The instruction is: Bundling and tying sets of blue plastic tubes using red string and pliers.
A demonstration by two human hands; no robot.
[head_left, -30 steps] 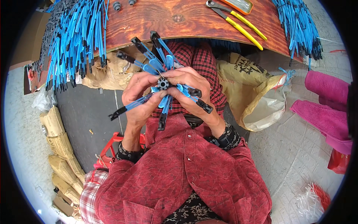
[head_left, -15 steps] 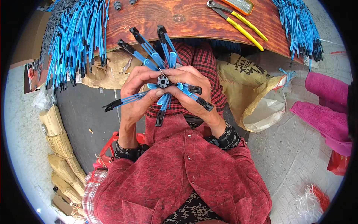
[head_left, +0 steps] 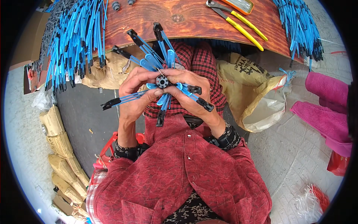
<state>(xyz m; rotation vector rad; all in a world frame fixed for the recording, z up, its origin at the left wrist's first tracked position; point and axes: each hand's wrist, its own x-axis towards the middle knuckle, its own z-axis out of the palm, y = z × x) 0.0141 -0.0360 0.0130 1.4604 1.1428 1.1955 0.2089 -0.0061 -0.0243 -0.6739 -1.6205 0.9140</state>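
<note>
Both hands hold a spoked assembly in front of my chest: a small black round hub [head_left: 162, 81] with several blue plastic ribs [head_left: 149, 59] fanning out, each tipped with a black end piece. My left hand [head_left: 136, 91] grips the hub's left side, and one rib [head_left: 119, 100] sticks out past it to the left. My right hand [head_left: 188, 91] grips the right side, fingers over two short ribs [head_left: 199, 101]. A thin metal wire [head_left: 159, 70] shows just above the hub.
A wooden board [head_left: 179, 18] lies ahead, with yellow-handled pliers [head_left: 238, 24], an orange tray [head_left: 238, 4] and piles of loose blue ribs at its left [head_left: 72, 41] and right [head_left: 298, 28]. A tan sack [head_left: 257, 93], pink cloth [head_left: 328, 104] and a red stool [head_left: 108, 149] surround me.
The spoked assembly has been raised a little and turned in my hands, so the upper ribs now reach further over the board's edge. Both hands keep their grip.
</note>
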